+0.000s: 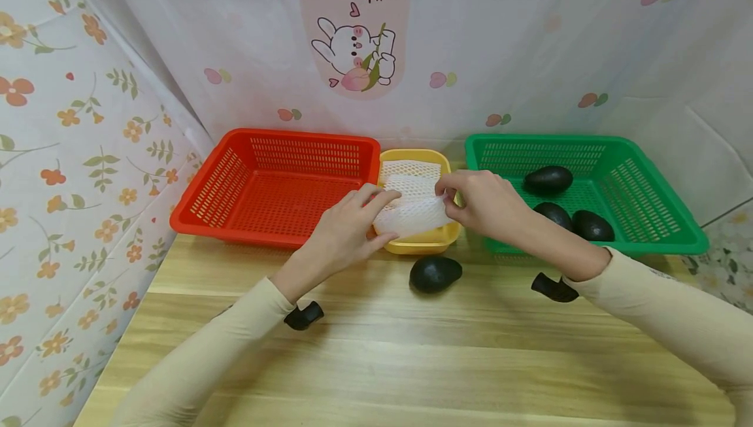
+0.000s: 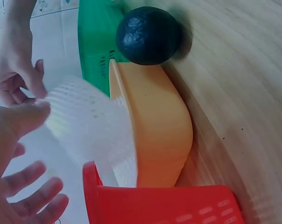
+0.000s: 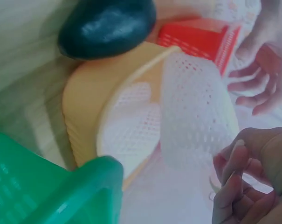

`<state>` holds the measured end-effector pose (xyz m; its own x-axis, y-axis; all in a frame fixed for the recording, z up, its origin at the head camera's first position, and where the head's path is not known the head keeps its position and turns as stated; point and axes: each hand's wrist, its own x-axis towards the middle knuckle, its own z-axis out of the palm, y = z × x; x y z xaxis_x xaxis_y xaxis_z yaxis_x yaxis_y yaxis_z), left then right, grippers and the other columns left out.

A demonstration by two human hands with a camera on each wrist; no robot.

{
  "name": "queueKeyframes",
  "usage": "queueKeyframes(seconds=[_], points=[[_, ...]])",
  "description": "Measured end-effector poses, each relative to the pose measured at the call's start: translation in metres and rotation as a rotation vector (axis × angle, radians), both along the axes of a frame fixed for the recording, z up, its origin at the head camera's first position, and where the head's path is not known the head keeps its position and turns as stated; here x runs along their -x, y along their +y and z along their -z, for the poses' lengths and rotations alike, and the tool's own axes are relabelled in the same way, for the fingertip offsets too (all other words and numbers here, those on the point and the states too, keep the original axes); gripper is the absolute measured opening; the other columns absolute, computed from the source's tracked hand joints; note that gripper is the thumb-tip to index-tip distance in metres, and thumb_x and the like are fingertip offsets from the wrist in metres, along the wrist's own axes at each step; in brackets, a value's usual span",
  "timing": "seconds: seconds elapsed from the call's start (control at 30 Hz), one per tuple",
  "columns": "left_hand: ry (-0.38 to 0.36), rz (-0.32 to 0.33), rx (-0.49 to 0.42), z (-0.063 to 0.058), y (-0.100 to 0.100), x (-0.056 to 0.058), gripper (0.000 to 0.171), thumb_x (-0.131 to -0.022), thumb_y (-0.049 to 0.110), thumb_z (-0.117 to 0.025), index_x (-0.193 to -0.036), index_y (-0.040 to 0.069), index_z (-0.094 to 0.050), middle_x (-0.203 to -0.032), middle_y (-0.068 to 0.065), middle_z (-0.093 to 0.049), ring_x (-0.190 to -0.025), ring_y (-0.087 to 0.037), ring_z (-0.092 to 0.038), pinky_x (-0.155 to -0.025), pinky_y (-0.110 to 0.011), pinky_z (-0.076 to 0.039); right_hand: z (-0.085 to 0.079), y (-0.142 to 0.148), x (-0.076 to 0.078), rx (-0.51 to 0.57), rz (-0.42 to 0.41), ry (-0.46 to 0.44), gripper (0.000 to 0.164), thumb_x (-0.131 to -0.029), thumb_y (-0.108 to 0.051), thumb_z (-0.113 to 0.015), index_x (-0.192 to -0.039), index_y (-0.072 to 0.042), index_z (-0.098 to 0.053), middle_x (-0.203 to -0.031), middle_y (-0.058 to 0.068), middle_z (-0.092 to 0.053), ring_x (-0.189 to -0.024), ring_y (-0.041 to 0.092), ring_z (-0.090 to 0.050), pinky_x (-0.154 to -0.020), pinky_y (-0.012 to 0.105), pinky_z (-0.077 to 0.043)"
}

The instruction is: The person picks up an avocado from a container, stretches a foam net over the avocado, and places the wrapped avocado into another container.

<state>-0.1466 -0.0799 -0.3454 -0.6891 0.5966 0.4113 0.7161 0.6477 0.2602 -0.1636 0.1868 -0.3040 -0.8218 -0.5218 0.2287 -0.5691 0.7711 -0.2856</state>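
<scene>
My right hand [image 1: 487, 204] pinches one end of a white foam net sleeve [image 1: 412, 218] between thumb and fingers, holding it above the yellow basket [image 1: 420, 245]. At the sleeve's other side is my left hand [image 1: 347, 224], its fingers spread and relaxed with nothing gripped. In the right wrist view the raised sleeve [image 3: 192, 112] hangs from the right fingertips, apart from the left fingers. More white foam nets [image 3: 134, 123] lie inside the yellow basket. On the table just in front of that basket sits a dark avocado [image 1: 435, 274].
To the left stands a red slotted basket [image 1: 276, 234]. A green basket [image 1: 659, 244] on the right holds several avocados, one of them [image 1: 548, 180] near its back. A patterned curtain [image 1: 447, 41] hangs behind the wooden table [image 1: 376, 361].
</scene>
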Motion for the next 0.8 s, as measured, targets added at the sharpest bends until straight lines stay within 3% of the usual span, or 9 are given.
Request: queueKeyframes(seconds=[0.23, 0.57, 0.67, 0.8], points=[[-0.027, -0.071, -0.112, -0.001, 0.0, 0.0, 0.082, -0.08, 0.038, -0.088, -0.144, 0.012, -0.045, -0.124, -0.01, -0.047, -0.091, -0.02, -0.052, -0.061, -0.029, -0.053, -0.009, 0.007, 0.0, 0.107, 0.008, 0.024, 0.014, -0.087, -0.002, -0.071, -0.098, -0.009, -0.072, -0.086, 0.001, -0.068, -0.057, 0.016, -0.045, -0.048, 0.032, -0.038], [-0.085, -0.168, -0.216, -0.001, -0.001, 0.002, 0.075, -0.083, 0.031, -0.087, -0.133, 0.0, -0.042, -0.101, -0.008, -0.053, -0.07, -0.018, -0.051, -0.052, -0.027, -0.046, -0.01, 0.015, 0.002, 0.225, 0.029, -0.046, 0.012, -0.092, -0.004, -0.069, -0.102, -0.01, -0.069, -0.086, 0.001, -0.064, -0.059, 0.018, -0.049, -0.048, 0.029, -0.041], [-0.091, -0.14, -0.29, 0.0, -0.002, 0.003, 0.063, -0.085, 0.022, -0.086, -0.126, 0.0, -0.044, -0.093, -0.006, -0.058, -0.072, -0.017, -0.058, -0.059, -0.028, -0.049, -0.009, 0.015, 0.003, 0.286, 0.01, -0.064, 0.012, -0.093, -0.003, -0.069, -0.103, -0.009, -0.067, -0.087, 0.002, -0.064, -0.065, 0.017, -0.054, -0.053, 0.027, -0.045], [-0.061, -0.026, -0.416, 0.0, -0.002, 0.004, 0.052, -0.085, 0.004, -0.083, -0.12, 0.0, -0.044, -0.093, -0.01, -0.065, -0.082, -0.021, -0.068, -0.075, -0.029, -0.056, -0.006, 0.014, 0.003, 0.384, -0.05, -0.091, 0.013, -0.094, -0.001, -0.069, -0.105, -0.006, -0.066, -0.096, 0.002, -0.065, -0.079, 0.015, -0.062, -0.069, 0.024, -0.053]])
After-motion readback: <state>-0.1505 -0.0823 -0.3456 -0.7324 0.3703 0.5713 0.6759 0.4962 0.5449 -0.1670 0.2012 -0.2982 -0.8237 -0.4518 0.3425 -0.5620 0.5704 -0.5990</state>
